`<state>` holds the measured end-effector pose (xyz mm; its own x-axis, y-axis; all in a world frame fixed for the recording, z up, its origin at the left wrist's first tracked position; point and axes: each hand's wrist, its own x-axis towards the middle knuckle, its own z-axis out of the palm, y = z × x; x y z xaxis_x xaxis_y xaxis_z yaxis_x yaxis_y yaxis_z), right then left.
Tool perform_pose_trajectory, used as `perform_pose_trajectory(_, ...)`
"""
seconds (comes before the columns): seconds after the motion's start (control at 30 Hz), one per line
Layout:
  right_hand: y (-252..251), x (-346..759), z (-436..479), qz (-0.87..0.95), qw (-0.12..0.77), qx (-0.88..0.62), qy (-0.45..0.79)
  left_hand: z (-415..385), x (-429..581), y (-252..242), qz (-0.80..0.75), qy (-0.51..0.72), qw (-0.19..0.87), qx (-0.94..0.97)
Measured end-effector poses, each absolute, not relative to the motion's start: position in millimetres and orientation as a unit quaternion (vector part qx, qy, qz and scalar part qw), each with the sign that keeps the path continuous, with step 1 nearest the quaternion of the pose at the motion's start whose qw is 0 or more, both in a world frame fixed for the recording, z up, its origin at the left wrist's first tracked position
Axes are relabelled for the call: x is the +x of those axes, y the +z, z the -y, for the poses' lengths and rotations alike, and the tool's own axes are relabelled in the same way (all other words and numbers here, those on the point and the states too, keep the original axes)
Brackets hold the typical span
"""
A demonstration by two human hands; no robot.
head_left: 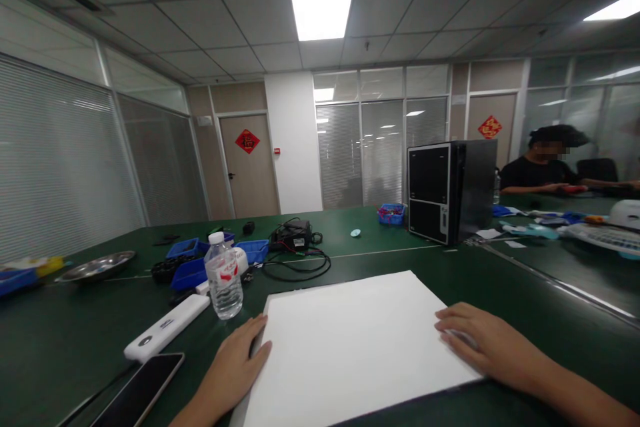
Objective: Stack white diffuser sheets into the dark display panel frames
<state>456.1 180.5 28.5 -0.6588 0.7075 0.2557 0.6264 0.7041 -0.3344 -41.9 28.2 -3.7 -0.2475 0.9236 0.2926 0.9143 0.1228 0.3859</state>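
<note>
A large flat white panel (345,347) lies on the green table in front of me, slightly turned. Its left side shows a thin grey edge; I cannot tell whether it is a board or a shallow box. My left hand (235,360) grips the left edge, the thumb near the top surface and the fingers along the side. At the opposite edge, my right hand (475,340) holds the panel with its fingertips over the rim. A water bottle (226,280) stands upright just beyond my left hand. Left of that hand lie a white power bank (167,328) and a dark-screened phone (140,393).
Blue bins (190,273), a black adapter with cables (297,237) and a metal dish (97,267) sit at the back left. A black computer tower (450,193) stands at the back right. Behind it, another person (543,167) sits at the table.
</note>
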Motion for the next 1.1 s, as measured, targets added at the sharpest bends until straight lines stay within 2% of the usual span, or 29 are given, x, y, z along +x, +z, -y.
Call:
perform_pose_trajectory(0.47, 31.4, 447.8, -171.7, 0.916, 0.178, -0.340, 0.119, -31.7, -49.9, -9.1, -0.747, 0.270, 0.024, 0.607)
perform_pose_trajectory(0.73, 7.2, 460.6, -197.2, 0.816, 0.181, -0.542, 0.088, -30.8, -43.7, -5.3, -0.757, 0.260, 0.024, 0.599)
perform_pose_trajectory(0.87, 5.9, 458.7, -198.1, 0.801, 0.241, -0.512, 0.195, -27.6, -36.4, -2.2, -0.763, 0.230, 0.019, 0.604)
perform_pose_trajectory(1.1, 19.9, 466.2, -203.1, 0.604, 0.396, -0.449, 0.526, -26.2, -29.4, 1.1, -0.777, 0.205, -0.010, 0.595)
